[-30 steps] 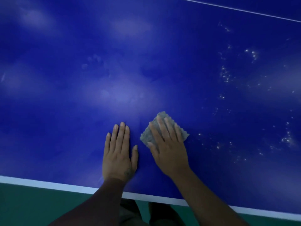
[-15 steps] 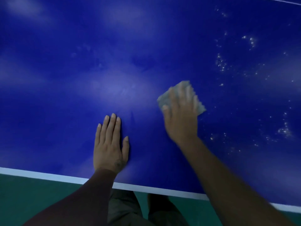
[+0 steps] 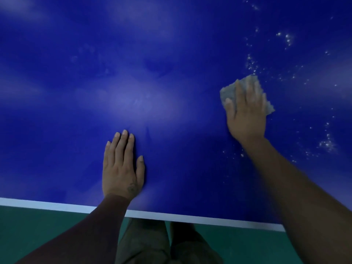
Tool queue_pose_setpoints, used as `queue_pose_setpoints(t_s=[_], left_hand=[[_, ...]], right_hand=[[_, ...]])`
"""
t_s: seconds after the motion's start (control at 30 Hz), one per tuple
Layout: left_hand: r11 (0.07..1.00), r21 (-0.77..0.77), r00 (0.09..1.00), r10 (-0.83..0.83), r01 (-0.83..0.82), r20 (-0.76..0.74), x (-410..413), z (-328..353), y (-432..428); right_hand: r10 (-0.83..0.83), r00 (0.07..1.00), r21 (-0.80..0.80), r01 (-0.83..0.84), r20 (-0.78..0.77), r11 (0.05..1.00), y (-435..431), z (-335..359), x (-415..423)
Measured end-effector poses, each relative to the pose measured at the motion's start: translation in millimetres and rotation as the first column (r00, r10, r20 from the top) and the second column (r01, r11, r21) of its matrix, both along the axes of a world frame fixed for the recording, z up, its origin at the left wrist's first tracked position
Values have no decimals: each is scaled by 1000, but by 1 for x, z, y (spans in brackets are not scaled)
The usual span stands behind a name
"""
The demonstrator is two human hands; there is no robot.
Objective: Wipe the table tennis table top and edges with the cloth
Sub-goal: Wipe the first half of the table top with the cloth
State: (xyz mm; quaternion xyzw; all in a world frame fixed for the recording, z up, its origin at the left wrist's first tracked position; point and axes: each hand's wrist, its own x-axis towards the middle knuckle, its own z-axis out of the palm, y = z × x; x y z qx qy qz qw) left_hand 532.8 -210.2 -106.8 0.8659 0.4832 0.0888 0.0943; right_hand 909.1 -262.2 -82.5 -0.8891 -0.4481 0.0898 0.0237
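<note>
The blue table tennis table top [image 3: 152, 63] fills most of the view, with its white edge line [image 3: 57, 205] near me. A small grey cloth [image 3: 227, 92] lies flat on the table at the right. My right hand [image 3: 246, 113] presses on the cloth with straight fingers, covering most of it. My left hand [image 3: 122, 166] rests flat on the bare table near the edge, fingers together and straight. White specks [image 3: 285, 40] are scattered over the table to the right of the cloth.
Green floor [image 3: 38, 235] lies below the table edge. My legs [image 3: 152, 244] stand close against the edge. More white specks [image 3: 327, 143] sit on the table near my right forearm.
My right hand has slid the cloth away from my left hand, up and to the right, toward the white specks. My left hand has stayed flat in place.
</note>
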Motion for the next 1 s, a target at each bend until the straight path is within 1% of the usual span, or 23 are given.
queue_pose_setpoints(t_s=[0.07, 0.13, 0.17, 0.23, 0.33, 0.4, 0.47, 0.53, 0.6, 0.67, 0.73, 0.8, 0.83, 0.87, 0.97, 1.0], left_hand=[[1000, 0, 1000, -1, 1, 7, 0, 0, 0], [1000, 4, 1000, -1, 1, 10, 1, 0, -1], [1000, 4, 1000, 0, 0, 11, 1, 0, -1], [1000, 11, 1000, -2, 2, 13, 0, -1, 0], [999, 37, 1000, -11, 10, 20, -1, -2, 2], [999, 52, 1000, -8, 6, 22, -1, -1, 3], [998, 60, 1000, -3, 2, 16, -1, -1, 3], [998, 58, 1000, -2, 1, 20, -2, -1, 3], [998, 61, 999, -5, 2, 41, -2, 0, 3], [997, 71, 999, -3, -1, 54, -1, 2, 2], [996, 92, 998, 2, -7, 59, 0, 5, 0], [994, 113, 999, -1, -4, 50, 0, 9, -3], [993, 119, 999, -8, 2, 44, 1, 10, -3], [993, 119, 999, -10, 7, 33, 2, 11, -3], [995, 96, 1000, 20, -19, -10, 5, 14, -5], [996, 85, 999, 41, -40, -10, 9, 16, -8]], right_hand=[[-83, 997, -12, 83, 6, 997, 7, 2, 0], [-97, 995, -17, 97, 27, 995, 14, 4, -31], [-57, 998, -18, 58, 29, 998, 16, 4, -55], [90, 996, 7, -90, -10, 996, 14, 2, -112], [300, 952, 54, -297, -65, 953, -10, -6, -189], [386, 919, 64, -382, -77, 922, -32, -11, -198], [406, 911, 56, -403, -74, 913, -45, -14, -174], [325, 944, 19, -324, -49, 946, -51, -12, -133], [181, 983, -3, -181, -24, 983, -55, -7, -87], [45, 999, -12, -45, -17, 999, -55, -1, -52], [-85, 996, -31, 84, -36, 996, -47, 3, -38], [-152, 988, -47, 151, -23, 987, -37, 8, -54], [-138, 990, -50, 138, 2, 989, -34, 10, -70], [-84, 996, -59, 85, 19, 995, -33, 10, -90], [159, 987, -71, -158, 9, 985, -55, 6, -162], [211, 977, -58, -211, 2, 976, -69, 3, -183]])
